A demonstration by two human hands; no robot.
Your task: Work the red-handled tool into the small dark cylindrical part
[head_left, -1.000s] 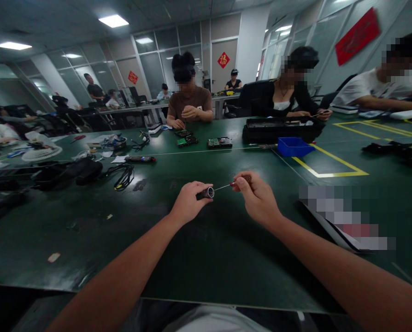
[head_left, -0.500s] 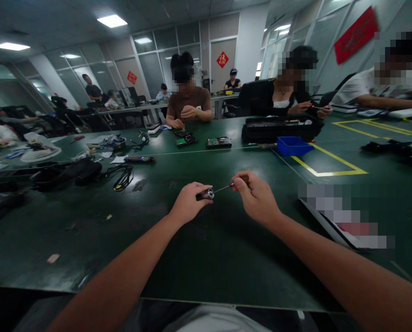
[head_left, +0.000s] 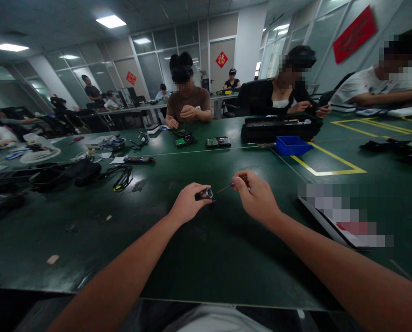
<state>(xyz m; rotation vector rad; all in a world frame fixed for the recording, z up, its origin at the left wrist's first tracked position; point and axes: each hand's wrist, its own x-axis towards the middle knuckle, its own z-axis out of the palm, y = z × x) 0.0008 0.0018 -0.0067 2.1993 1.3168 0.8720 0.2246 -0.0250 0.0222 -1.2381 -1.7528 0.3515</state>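
My left hand [head_left: 186,203] is closed around a short dark metallic cylinder [head_left: 204,194], whose round, silvery open end faces right. Something small and dark shows at its lower edge by my thumb, too small to name. In my right hand [head_left: 256,193] is a thin screwdriver [head_left: 226,187], gripped by its reddish handle between thumb and fingers. Its shaft points left and slightly down, and the tip is a short gap away from the cylinder's end. Both hands are above the green tabletop [head_left: 199,258].
A blue bin [head_left: 293,145] stands beyond my right hand, beside a long black case [head_left: 282,130]. Circuit boards [head_left: 218,142] lie farther off, before a co-worker [head_left: 188,103]. Leftward are a black cable [head_left: 121,178] and a dark pouch [head_left: 83,172]. Papers [head_left: 337,221] lie to the right.
The screwdriver tip has moved away from the cylinder's end, where it was at or in the opening. The cylinder has turned slightly in my left hand. My right hand has barely moved.
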